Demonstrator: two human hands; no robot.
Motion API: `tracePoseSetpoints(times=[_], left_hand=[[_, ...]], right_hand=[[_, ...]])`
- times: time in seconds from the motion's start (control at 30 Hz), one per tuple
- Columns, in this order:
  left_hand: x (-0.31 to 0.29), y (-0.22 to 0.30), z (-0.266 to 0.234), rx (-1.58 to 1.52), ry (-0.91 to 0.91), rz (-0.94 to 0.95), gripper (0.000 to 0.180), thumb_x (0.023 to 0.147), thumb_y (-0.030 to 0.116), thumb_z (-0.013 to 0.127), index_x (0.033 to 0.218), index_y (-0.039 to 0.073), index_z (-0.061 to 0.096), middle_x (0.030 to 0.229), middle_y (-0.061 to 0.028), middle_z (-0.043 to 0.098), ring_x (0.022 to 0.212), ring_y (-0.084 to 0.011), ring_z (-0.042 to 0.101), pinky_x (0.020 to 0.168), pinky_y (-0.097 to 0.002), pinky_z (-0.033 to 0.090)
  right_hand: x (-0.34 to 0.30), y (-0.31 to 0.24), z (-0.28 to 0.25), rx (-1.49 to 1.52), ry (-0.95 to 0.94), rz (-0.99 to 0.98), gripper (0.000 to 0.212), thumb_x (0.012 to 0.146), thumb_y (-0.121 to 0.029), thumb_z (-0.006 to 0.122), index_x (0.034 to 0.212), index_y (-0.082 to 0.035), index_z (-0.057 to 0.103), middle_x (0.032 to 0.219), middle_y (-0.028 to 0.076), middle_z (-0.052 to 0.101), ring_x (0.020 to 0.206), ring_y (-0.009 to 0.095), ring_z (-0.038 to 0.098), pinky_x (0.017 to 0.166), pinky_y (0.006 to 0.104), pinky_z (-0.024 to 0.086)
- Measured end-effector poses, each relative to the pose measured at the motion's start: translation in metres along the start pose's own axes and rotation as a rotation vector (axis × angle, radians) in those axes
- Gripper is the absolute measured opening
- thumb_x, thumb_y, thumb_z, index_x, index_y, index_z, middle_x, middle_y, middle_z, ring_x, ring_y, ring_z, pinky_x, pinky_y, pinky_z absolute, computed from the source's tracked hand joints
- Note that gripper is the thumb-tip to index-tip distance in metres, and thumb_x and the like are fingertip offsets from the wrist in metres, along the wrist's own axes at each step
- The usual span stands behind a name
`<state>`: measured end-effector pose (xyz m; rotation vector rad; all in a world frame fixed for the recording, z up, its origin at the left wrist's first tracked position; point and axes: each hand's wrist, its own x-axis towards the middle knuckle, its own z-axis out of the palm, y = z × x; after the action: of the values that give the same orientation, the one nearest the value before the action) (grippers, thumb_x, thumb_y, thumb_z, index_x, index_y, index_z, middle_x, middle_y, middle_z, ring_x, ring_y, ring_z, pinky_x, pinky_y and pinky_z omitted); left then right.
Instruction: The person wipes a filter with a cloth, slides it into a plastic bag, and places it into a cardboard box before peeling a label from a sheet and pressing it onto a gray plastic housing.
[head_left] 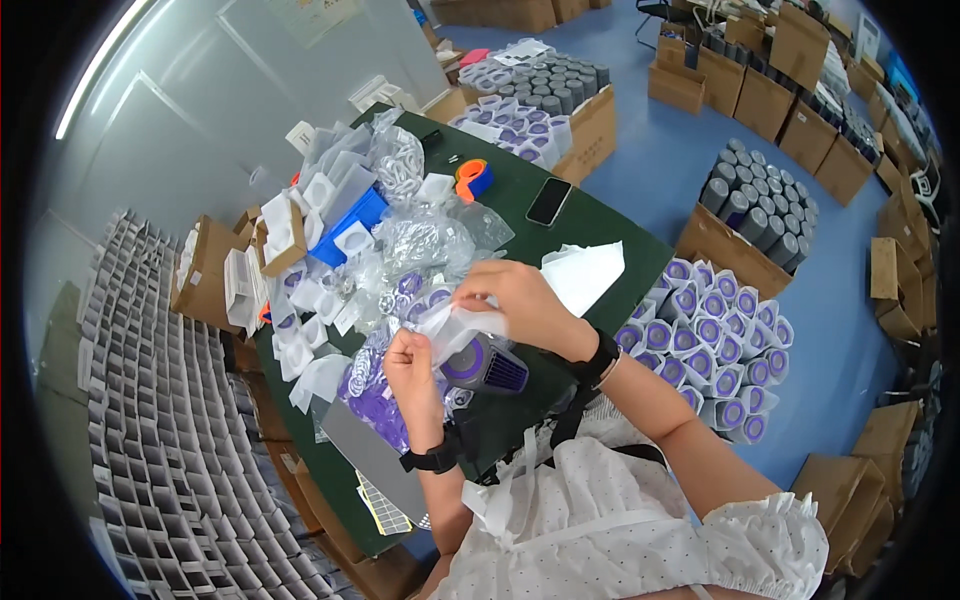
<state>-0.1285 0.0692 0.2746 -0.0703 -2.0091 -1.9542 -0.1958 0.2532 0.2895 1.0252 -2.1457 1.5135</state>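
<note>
My left hand [412, 375] has its fingers closed on the left side of a thin, whitish translucent bag [455, 328]. On the far side of the bag, my right hand [517, 300] pinches it between bent fingers. Just below the bag a grey and purple cylindrical device [487, 366] with a slotted end lies tilted on the green table [520, 210]; whether either hand touches it, I cannot tell. Left of my left hand is a heap of small purple parts [365, 385]. Beyond my hands are clear plastic bags [425, 245] in a loose pile.
A black phone [549, 202], orange and blue tape rolls [474, 180] and a white sheet [585, 278] lie on the table. A blue bin [350, 228] stands among white pieces. Wrapped purple-ended cylinders [710, 330] and a carton of grey cylinders [760, 205] are at the right.
</note>
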Motion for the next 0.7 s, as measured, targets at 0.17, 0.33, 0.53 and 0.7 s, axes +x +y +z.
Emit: tracePoseSetpoints(times=[0.17,0.33,0.53,0.7], left_hand=[[-0.002,0.013,-0.008,0.24,-0.166,-0.087,0.027,0.077,-0.002,0.072,0.072,0.008,0.047,0.068,0.0066,0.048,0.06,0.0011,0.04,0.052,-0.0162,0.028],[0.008,0.004,-0.012,0.153,0.121,0.06,0.017,0.076,-0.008,0.063,0.083,0.004,0.054,0.074,0.0045,0.054,0.062,-0.0007,0.046,0.055,-0.0164,0.035],[0.004,0.003,-0.017,-0.051,0.155,0.087,0.014,0.082,-0.007,0.058,0.094,0.0,0.057,0.091,-0.0013,0.06,0.08,-0.0079,0.056,0.069,-0.0208,0.044],[-0.004,-0.022,-0.031,-0.573,0.187,0.042,0.018,0.09,0.009,0.053,0.106,0.003,0.059,0.105,-0.0107,0.063,0.091,-0.0176,0.062,0.074,-0.0267,0.049]], right_hand=[[0.014,-0.016,0.004,0.228,0.351,0.1,0.011,0.086,-0.012,0.061,0.083,-0.001,0.061,0.074,0.006,0.059,0.064,0.022,0.059,0.058,0.0322,0.046],[0.015,-0.027,0.003,0.968,-0.103,0.165,0.02,0.099,-0.014,0.045,0.089,0.0,0.055,0.084,0.0,0.056,0.08,0.007,0.051,0.072,0.0234,0.043],[0.011,-0.006,0.013,0.628,0.123,0.251,0.026,0.102,-0.019,0.039,0.086,-0.005,0.054,0.079,-0.002,0.05,0.076,0.005,0.046,0.069,0.0231,0.04],[0.0,-0.005,0.029,1.331,-0.119,0.431,0.028,0.102,-0.025,0.04,0.085,-0.006,0.052,0.077,-0.005,0.046,0.074,0.004,0.044,0.066,0.0218,0.037]])
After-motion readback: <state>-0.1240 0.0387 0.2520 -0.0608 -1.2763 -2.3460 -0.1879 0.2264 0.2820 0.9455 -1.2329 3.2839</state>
